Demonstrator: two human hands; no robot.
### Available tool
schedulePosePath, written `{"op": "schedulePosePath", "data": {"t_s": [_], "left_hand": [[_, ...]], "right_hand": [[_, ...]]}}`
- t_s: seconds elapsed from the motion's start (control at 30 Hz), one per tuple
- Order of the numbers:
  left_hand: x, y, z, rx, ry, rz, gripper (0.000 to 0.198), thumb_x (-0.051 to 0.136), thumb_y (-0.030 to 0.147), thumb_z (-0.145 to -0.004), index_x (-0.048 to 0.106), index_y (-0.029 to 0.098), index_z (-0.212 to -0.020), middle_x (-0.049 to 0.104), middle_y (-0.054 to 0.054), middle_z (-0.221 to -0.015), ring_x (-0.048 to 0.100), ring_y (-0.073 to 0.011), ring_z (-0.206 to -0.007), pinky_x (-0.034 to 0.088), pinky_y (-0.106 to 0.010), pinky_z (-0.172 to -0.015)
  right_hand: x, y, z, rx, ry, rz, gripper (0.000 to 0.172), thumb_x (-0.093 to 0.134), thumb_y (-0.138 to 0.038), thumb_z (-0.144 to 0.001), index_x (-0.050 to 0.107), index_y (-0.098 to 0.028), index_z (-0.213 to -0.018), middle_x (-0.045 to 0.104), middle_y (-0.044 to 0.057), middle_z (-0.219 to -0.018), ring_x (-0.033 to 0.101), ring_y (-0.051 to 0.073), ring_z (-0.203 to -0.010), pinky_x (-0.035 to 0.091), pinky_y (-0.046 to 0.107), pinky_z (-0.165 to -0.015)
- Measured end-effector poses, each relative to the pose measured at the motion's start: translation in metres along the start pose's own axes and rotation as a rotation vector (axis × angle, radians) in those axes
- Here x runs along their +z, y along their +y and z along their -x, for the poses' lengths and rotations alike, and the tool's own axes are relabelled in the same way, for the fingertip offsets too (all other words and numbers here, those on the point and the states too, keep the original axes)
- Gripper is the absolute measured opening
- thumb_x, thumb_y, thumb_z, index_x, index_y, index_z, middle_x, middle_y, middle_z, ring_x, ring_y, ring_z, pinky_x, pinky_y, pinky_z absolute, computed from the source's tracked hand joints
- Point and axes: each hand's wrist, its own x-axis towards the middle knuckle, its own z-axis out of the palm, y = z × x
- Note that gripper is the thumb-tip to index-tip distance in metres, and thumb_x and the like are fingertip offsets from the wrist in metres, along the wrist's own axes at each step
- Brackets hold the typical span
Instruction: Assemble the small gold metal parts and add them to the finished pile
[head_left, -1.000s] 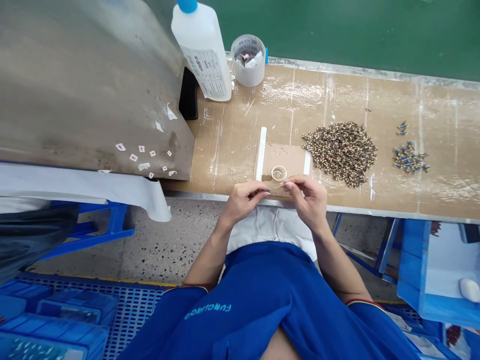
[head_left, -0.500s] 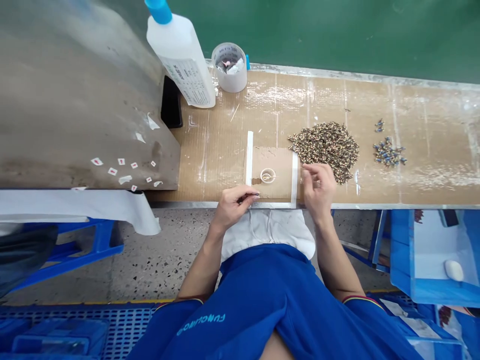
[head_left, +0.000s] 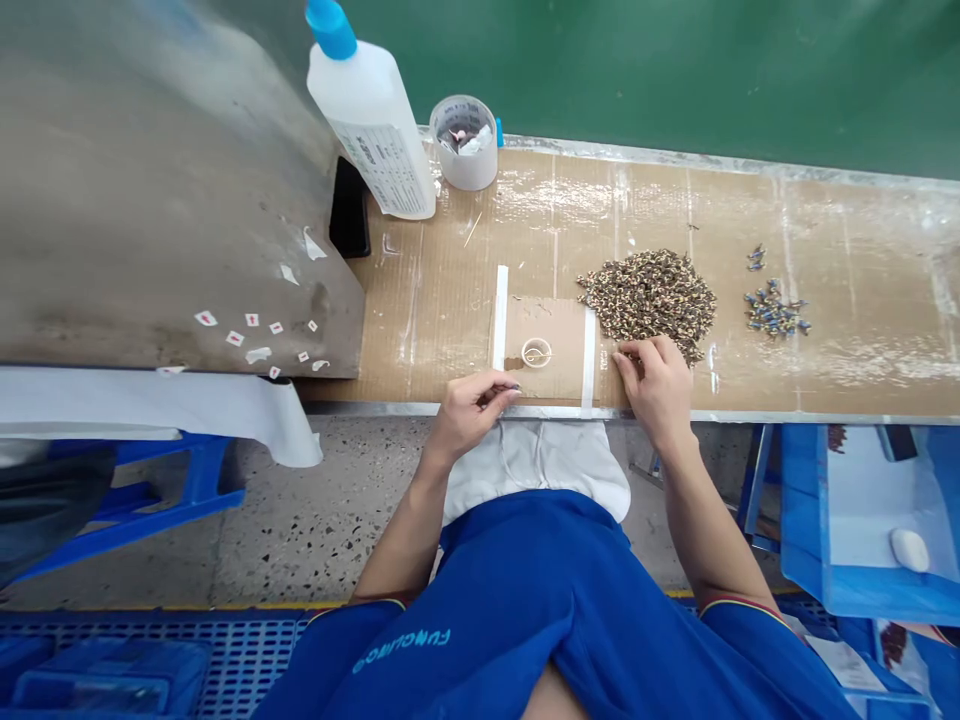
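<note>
My left hand (head_left: 472, 408) rests at the near edge of the bench with its fingers pinched on a thin stick. My right hand (head_left: 656, 385) lies curled at the near edge of a heap of small brown and beige parts (head_left: 649, 295), fingertips touching the parts. Between the hands a small white ring-shaped cap (head_left: 536, 352) sits on a cardboard pad (head_left: 547, 325) taped down with white strips. A smaller group of blue-grey parts (head_left: 772, 310) lies further right.
A white squeeze bottle with a blue cap (head_left: 371, 115) and a small white cup (head_left: 465, 140) stand at the back of the cardboard-covered bench (head_left: 825, 260). A grey metal housing (head_left: 150, 180) fills the left. Blue bins (head_left: 862, 520) stand at the lower right.
My right hand left the left hand and moved right to the near edge of the brown heap. My left hand stayed by the pad with the thin stick.
</note>
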Motion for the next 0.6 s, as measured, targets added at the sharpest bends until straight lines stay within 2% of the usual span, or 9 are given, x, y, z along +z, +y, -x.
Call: {"op": "schedulePosePath", "data": {"t_s": [0.2,0.47,0.6], "left_hand": [[0.001,-0.001,0.000,0.031,0.010,-0.010,0.015,0.066,0.027,-0.093,0.070,0.015,-0.084,0.068,-0.001,-0.070,0.057,-0.0085,-0.055,0.045,-0.018,-0.051],[0.001,-0.001,0.000,0.035,0.008,-0.004,0.015,0.065,0.026,-0.093,0.069,0.015,-0.084,0.068,-0.001,-0.070,0.060,-0.0088,-0.057,0.047,-0.018,-0.053],[0.000,-0.001,0.000,0.019,0.000,-0.005,0.016,0.065,0.028,-0.093,0.069,0.016,-0.084,0.069,-0.001,-0.070,0.061,-0.0092,-0.057,0.048,-0.018,-0.053]], "right_hand": [[-0.004,-0.002,0.000,-0.042,-0.127,-0.037,0.017,0.053,-0.028,-0.099,0.066,-0.022,-0.090,0.066,0.007,-0.089,0.062,0.023,-0.082,0.049,0.034,-0.074],[0.003,-0.005,-0.008,-0.116,-0.138,-0.006,0.028,0.049,-0.033,-0.101,0.064,-0.021,-0.081,0.067,0.008,-0.083,0.063,0.024,-0.080,0.048,0.033,-0.072],[0.001,-0.012,-0.019,-0.103,-0.122,-0.072,0.027,0.048,-0.033,-0.102,0.064,-0.021,-0.084,0.071,0.007,-0.081,0.065,0.022,-0.075,0.048,0.032,-0.070]]}}
